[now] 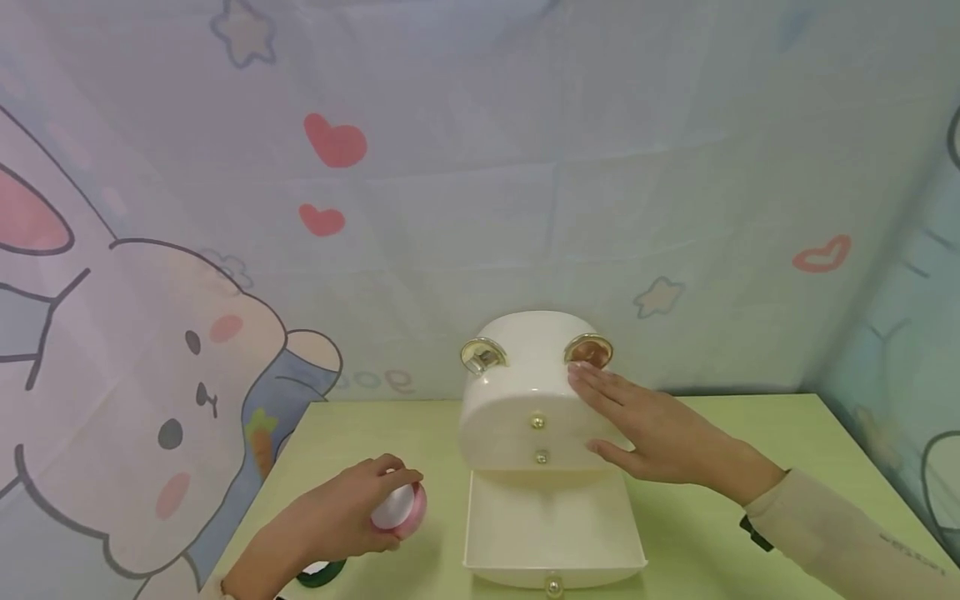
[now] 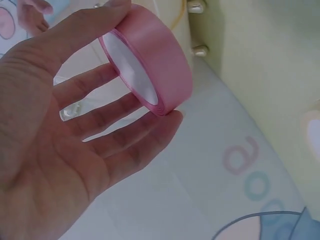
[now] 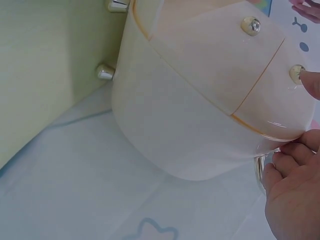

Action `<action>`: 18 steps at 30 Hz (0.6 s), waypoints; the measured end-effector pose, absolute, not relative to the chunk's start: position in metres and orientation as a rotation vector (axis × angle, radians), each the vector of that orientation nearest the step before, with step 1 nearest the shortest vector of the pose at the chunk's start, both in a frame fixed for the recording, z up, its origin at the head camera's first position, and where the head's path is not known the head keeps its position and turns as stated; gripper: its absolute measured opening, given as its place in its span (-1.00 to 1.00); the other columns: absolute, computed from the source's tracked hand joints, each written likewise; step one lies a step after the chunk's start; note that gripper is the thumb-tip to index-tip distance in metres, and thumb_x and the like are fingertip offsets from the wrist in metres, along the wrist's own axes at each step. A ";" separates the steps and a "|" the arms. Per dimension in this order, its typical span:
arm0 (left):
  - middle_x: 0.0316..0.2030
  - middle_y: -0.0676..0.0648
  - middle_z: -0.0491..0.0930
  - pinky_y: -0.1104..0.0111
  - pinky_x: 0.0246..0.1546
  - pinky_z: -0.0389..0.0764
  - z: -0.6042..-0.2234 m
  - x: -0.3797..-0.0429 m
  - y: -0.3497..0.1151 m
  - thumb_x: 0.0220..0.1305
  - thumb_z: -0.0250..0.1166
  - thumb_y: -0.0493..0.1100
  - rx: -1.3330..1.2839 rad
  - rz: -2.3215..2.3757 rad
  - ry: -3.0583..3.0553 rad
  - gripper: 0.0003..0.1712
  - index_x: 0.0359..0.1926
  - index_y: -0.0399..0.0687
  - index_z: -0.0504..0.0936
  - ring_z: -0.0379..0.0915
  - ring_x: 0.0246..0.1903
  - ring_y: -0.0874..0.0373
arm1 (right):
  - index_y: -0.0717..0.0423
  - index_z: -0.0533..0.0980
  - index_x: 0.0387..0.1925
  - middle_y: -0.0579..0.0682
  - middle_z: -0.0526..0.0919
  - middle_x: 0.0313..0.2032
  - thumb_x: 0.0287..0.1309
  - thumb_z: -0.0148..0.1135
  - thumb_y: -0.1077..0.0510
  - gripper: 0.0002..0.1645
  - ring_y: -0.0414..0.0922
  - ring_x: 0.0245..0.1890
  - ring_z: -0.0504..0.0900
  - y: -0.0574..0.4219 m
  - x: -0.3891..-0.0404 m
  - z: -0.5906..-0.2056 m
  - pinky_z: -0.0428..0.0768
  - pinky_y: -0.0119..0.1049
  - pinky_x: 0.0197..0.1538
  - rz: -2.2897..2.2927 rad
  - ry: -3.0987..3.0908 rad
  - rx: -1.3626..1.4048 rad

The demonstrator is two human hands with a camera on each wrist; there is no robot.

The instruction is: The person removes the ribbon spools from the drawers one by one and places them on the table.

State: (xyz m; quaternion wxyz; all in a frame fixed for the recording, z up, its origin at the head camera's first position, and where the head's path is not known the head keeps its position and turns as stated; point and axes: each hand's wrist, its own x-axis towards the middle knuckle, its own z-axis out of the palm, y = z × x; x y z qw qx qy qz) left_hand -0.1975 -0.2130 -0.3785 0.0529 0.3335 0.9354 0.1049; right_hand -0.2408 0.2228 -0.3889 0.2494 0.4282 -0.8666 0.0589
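Note:
In the head view my left hand [image 1: 337, 515] holds a roll of pink ribbon [image 1: 416, 510] above the table, left of a white box. The left wrist view shows thumb and fingertips gripping the ribbon roll [image 2: 162, 62] by its rims, its white core facing the palm. My right hand [image 1: 652, 427] lies with extended fingers against the upper right of the white drawer box [image 1: 517, 375], by a round gold-rimmed ear [image 1: 588, 350]. The box's lowest drawer [image 1: 551, 521] is pulled out, with nothing visible inside. In the right wrist view the thumb is near a gold knob [image 3: 296, 74].
A dark green roll [image 1: 322, 575] lies on the table, partly hidden under my left wrist. The light green table [image 1: 712, 517] extends on both sides of the box. Behind stands a cloth backdrop [image 1: 450, 208] with a printed rabbit, hearts and stars.

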 end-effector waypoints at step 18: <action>0.05 -0.06 0.59 0.30 -0.11 0.67 -0.460 -0.219 -0.237 0.12 0.58 -0.05 0.985 0.394 2.879 -0.26 0.32 -0.13 0.61 0.60 -0.05 0.01 | 0.24 0.21 0.58 0.18 0.35 0.55 0.39 0.33 -0.09 -0.07 0.12 0.48 0.47 0.223 -0.241 -0.389 0.66 -0.02 0.26 0.185 -2.334 1.165</action>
